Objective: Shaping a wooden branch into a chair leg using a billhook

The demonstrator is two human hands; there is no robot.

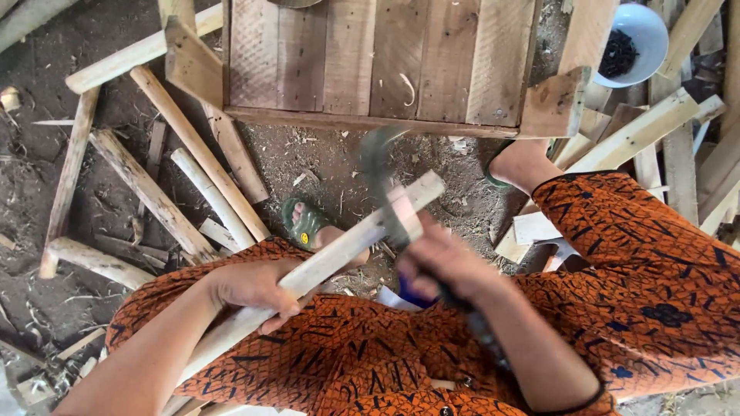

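My left hand (pixel 250 291) grips a long pale wooden stick (pixel 351 245) that slants up to the right across my lap. My right hand (pixel 443 262) holds a dark curved blade (pixel 379 166), blurred with motion, its edge against the stick near the far end. A dark handle (pixel 482 331) runs back along my right forearm. Both knees, in orange patterned cloth, frame the stick.
A wooden pallet-like board (pixel 370 62) lies ahead on the dirt. Loose sticks and planks (pixel 196 150) lie scattered to the left and right. A white bowl (pixel 632 35) with dark contents sits at top right. My feet wear green sandals (pixel 304 223).
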